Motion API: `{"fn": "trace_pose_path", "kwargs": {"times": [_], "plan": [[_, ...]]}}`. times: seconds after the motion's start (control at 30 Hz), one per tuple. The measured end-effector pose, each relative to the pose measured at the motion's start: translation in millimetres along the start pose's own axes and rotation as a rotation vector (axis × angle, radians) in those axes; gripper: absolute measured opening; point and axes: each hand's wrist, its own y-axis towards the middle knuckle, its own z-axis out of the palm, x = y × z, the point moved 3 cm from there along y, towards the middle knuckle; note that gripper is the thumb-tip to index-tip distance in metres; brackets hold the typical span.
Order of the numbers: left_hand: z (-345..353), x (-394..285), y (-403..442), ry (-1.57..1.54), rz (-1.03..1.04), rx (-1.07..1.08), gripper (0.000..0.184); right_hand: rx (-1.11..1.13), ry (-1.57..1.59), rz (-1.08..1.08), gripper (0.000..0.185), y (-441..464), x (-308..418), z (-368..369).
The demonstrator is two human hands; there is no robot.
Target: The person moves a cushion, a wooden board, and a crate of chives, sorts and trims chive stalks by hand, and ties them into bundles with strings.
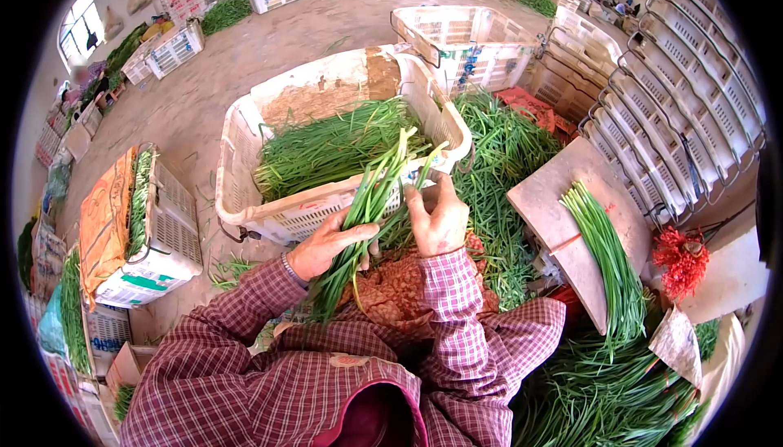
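Observation:
My left hand (330,245) is wrapped round a bunch of long green stalks (377,190), whose pale ends point up and away from me. Close on its right, my right hand (439,214) has thumb and fingers pinched at a stalk with a pale tip. Both hands are just in front of a white plastic crate (326,217), which holds a layer of green stalks (334,149). A tied bundle of stalks (603,259) lies on a tilted board (571,194) to the right. Beneath my hands is a reddish-brown cloth (400,284).
Loose greens (506,178) are heaped right of the crate. Another white crate (465,31) stands behind it. Stacked crates (677,96) lean at the right, above red ties (683,263). A crate with orange sacking (167,227) is at the left. People sit along the far walls.

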Motion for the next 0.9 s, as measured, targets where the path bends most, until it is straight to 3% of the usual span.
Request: {"fn": "trace_pose_path", "kwargs": {"times": [0.13,0.27,0.3,0.43,0.47,0.57,0.67,0.8,0.87,0.9], "plan": [[-9,5,-3,-0.057,-0.113,-0.029,0.038,-0.068,-0.071,0.050,0.030,5,-9,-13],[-14,9,1,-0.062,0.023,0.005,0.042,-0.166,0.075,0.162,0.022,12,-18,-32],[-21,10,4,0.097,0.079,-0.017,0.038,-0.225,0.105,0.136,0.020,16,-30,-39],[-30,5,0,0.170,0.071,-0.061,0.027,-0.415,0.042,0.128,0.019,26,-60,-76],[-33,6,0,0.170,0.074,-0.060,0.027,-0.363,-0.013,0.158,0.022,26,-65,-80],[-25,1,0,0.204,0.122,-0.018,0.021,-0.274,-0.063,-0.137,0.033,17,-35,-61],[-19,3,0,0.222,0.087,-0.003,0.020,0.078,0.313,0.135,0.029,9,-24,-40],[-12,1,-2,0.301,0.110,-0.025,0.013,0.002,0.422,0.092,0.021,9,-8,-23],[-8,-2,-5,0.324,0.097,-0.025,0.013,-0.047,0.183,0.009,0.027,13,2,-20],[-6,-2,-5,0.346,0.083,-0.026,0.014,-0.015,0.221,-0.025,0.028,15,-1,-15]]}}
